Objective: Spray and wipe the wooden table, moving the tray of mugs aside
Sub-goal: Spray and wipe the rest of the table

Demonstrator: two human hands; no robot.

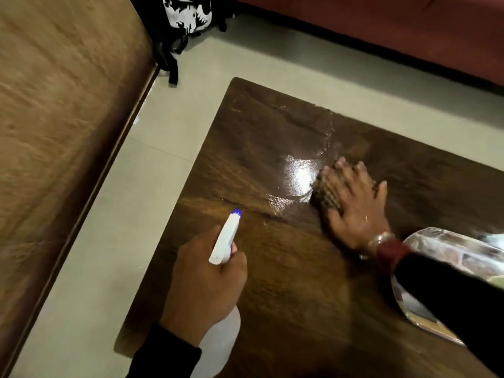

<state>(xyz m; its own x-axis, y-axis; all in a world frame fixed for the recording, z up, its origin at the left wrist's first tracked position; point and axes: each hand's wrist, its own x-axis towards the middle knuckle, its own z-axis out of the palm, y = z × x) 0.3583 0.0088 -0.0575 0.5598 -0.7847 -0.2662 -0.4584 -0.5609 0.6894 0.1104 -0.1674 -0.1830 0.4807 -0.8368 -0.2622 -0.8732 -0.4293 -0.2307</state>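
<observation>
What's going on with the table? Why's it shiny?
A person is cleaning the wooden table. The left hand grips a white spray bottle, its nozzle pointed at the tabletop. The right hand presses a dark cloth flat on the wood, beside a wet patch. A shiny tray lies under the right arm.

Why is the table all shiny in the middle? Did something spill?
Likely no accident. The wet patch on the wooden table lies right beside the cloth under the right hand, and the left hand grips a spray bottle. It looks like cleaner. Nothing else stands out.
</observation>
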